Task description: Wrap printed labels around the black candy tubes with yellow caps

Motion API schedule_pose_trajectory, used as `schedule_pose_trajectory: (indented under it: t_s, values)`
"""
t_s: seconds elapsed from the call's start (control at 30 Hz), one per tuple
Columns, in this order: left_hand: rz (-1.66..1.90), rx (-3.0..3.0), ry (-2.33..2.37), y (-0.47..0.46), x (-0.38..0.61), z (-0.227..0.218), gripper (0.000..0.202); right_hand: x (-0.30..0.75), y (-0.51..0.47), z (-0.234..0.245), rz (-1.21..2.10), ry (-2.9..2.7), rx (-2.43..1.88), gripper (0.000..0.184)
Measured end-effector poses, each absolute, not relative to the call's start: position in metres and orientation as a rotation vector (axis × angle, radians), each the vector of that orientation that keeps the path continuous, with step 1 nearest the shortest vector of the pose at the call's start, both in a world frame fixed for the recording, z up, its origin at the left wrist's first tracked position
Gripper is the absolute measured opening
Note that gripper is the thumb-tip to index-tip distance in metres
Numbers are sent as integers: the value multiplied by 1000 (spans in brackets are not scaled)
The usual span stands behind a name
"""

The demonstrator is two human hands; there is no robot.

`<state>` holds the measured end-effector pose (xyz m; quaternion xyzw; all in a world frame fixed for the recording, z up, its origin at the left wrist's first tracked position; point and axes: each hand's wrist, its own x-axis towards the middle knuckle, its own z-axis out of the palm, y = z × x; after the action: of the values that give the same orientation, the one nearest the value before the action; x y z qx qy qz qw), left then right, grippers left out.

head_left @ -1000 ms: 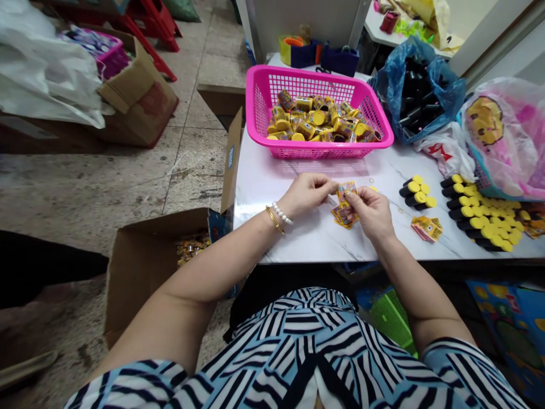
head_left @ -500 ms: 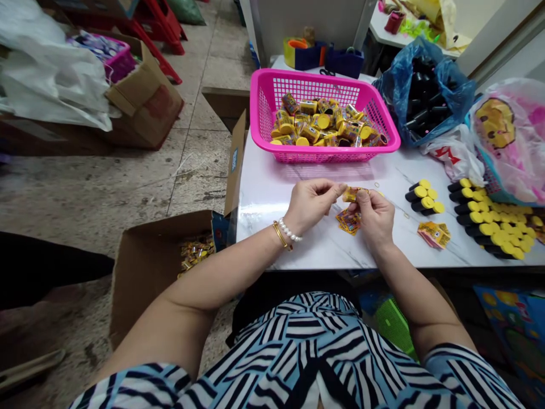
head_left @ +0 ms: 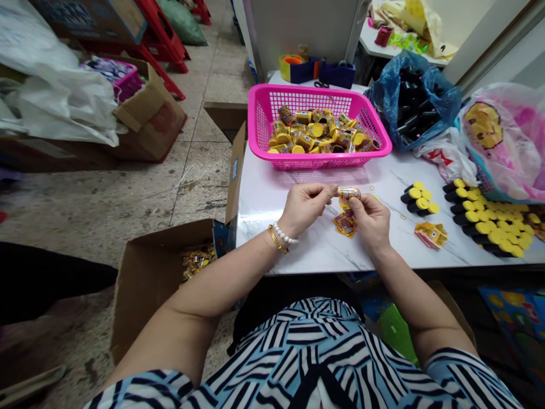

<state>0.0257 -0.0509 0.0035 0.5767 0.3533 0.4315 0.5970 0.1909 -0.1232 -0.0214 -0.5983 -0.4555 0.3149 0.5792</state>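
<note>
Both of our hands are working close together above the white marble-pattern tabletop (head_left: 298, 250). Our right hand (head_left: 370, 222) is narrowly closed, pinching a small yellow printed packet (head_left: 349, 197) between thumb and fingers and holding it up off the table, probably so that we can turn it freely. Our left hand (head_left: 304, 207) is also nearly closed, its fingertips (head_left: 332, 189) coming together just beside the packet; whether they are gripping something thin or only steadying it, we cannot tell.

Directly below, a loose pile of printed yellow cards (head_left: 344, 224) is lying where either hand can easily reach it, while a second stack of cards (head_left: 431, 235) is sitting further right. Small rubber rings (head_left: 372, 187) are lying nearby. Black tubes with yellow caps (head_left: 419, 199) are lying side by side in a short group, with a larger batch of tubes (head_left: 485, 218) beyond, perhaps ranked so that we can see them at a glance. A pink plastic basket (head_left: 319, 165) of yellow-wrapped cylinders (head_left: 317, 136) is sitting at the far side, seemingly leaving the front free for our hands. A blue plastic bag (head_left: 409, 102) of black tubes is slumping beside it, and a cardboard box (head_left: 149, 278) on the floor at our left is holding gold packets (head_left: 196, 261).
</note>
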Motion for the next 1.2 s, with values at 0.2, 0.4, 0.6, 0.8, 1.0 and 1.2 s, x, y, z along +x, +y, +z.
schedule_pose_trajectory:
  t_s: [0.2,0.4,0.6,0.8,1.0,1.2]
  values:
    - [1015,1737,769,-44,22,0,28,193,-125,-25,750,-1557,-1397,5]
    - [755,1803,764,-39,20,-5,26,196,-122,-27,768,-1328,-1443,11]
    - [815,2114,713,-43,20,-2,36,197,-115,-27,719,-1539,-1567,5]
    - [813,2154,789,-47,20,3,9,199,-114,-17,654,-1562,-1670,7]
    - [969,1413,786,-83,12,23,14,194,-160,1,678,-1264,-1425,29]
    - [1037,634,916,-142,4,-8,38,149,-217,-27,1193,-827,-1200,36]
